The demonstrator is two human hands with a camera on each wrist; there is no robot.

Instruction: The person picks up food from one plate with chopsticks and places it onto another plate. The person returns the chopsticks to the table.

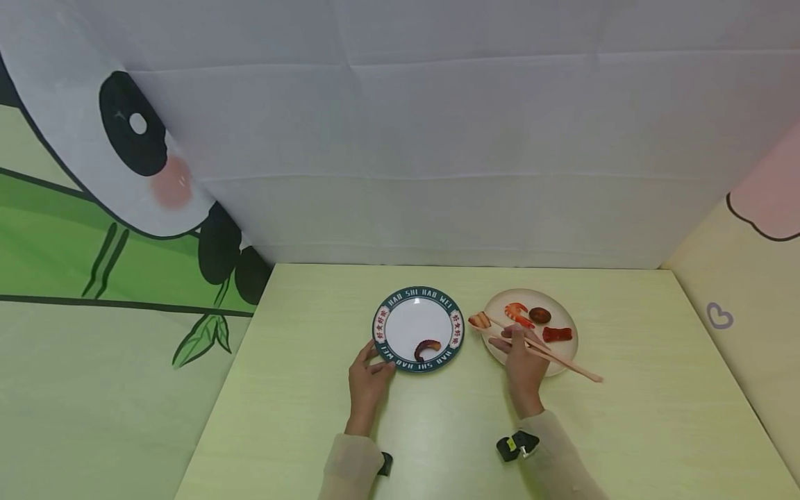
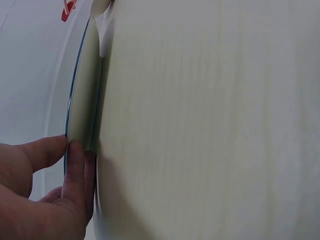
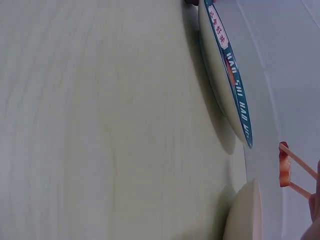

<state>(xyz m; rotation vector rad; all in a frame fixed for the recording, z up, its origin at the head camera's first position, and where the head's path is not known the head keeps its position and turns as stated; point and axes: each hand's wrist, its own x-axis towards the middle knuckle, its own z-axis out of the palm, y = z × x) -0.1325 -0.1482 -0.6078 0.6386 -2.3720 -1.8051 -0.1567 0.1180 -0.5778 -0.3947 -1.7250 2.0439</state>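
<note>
My left hand (image 1: 370,382) pinches the near-left rim of a white plate (image 1: 415,316) with a green lettered border, thumb on top and fingers at the underside. A dark red curled piece like an octopus tentacle (image 1: 427,348) lies on that plate. In my right hand (image 1: 523,364) is a pair of wooden chopsticks (image 1: 578,370). Their tips grip a striped brown-and-cream slice like pork belly (image 1: 480,320), lifted at the left edge of a cream plate (image 1: 560,310). The right wrist view shows the slice (image 3: 284,169) between both tips.
On the cream plate lie a shrimp (image 1: 519,314), a round brown piece (image 1: 539,315) and a red-brown strip (image 1: 557,335). The two plates stand side by side on a pale wooden table (image 1: 650,430), with a printed cloth (image 1: 437,160) behind it.
</note>
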